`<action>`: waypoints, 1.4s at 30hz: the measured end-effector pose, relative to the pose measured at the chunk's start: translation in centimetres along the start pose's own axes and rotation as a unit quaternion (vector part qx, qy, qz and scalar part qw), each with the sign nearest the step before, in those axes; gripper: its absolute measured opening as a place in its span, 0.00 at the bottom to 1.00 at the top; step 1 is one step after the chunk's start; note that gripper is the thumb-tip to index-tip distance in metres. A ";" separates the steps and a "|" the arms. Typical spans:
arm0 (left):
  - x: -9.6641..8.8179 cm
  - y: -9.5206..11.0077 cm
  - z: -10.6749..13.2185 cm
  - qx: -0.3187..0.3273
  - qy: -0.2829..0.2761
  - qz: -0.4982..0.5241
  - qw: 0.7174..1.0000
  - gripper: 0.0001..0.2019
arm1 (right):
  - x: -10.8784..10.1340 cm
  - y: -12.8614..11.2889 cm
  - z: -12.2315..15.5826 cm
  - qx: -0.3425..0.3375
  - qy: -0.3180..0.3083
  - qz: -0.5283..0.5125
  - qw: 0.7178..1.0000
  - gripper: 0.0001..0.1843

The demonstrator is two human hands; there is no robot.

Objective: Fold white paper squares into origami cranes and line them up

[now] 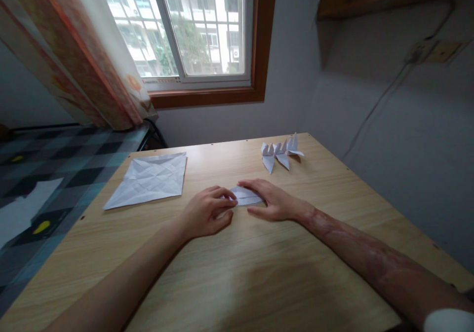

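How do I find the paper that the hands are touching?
Look at the wooden table under the window. Near its middle, the left hand and right hand press a small folded paper. It is narrow and pointed, unlike the big creased sheet to its left and the standing paper figures farther back.

Table: a pale wood-grain top (237,277) in front of me, with small dark dots along its edges.
Left side: a creased white sheet (148,179) lies flat and unfolded, well apart from my hands.
Back right: a row of small folded paper figures (281,154) stands near the far edge, each touching the next.
Middle: a small folded paper piece (246,195) lies flat. My left hand (207,214) touches its left end with the fingertips, and my right hand (272,202) lies flat over its right end.
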State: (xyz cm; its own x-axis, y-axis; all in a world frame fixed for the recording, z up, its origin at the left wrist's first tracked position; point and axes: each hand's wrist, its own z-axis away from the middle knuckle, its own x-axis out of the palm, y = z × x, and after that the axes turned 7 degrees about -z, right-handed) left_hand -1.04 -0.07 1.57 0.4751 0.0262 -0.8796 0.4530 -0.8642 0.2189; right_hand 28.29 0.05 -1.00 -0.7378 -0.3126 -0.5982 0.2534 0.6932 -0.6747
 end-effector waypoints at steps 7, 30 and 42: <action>0.5 -0.5 0.1 0.008 0.010 -0.019 1.000 0.11 | -0.2 -0.8 -0.3 -0.042 0.008 0.014 0.999 0.35; 0.6 -0.8 -0.3 -0.036 -0.001 0.005 0.999 0.11 | 1.7 -0.4 -1.4 -0.046 0.033 0.134 0.989 0.10; 0.7 -1.3 -0.7 -0.059 0.043 0.009 0.997 0.11 | 1.7 -0.2 -1.7 0.022 0.072 0.031 0.997 0.04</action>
State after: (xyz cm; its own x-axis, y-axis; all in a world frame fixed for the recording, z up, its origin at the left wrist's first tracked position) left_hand -0.76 1.36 0.93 0.5449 0.0597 -0.8364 0.5276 -0.7996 0.2867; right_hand 25.96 0.47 -1.14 -0.8010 -0.1719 -0.5734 0.3259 0.6782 -0.6586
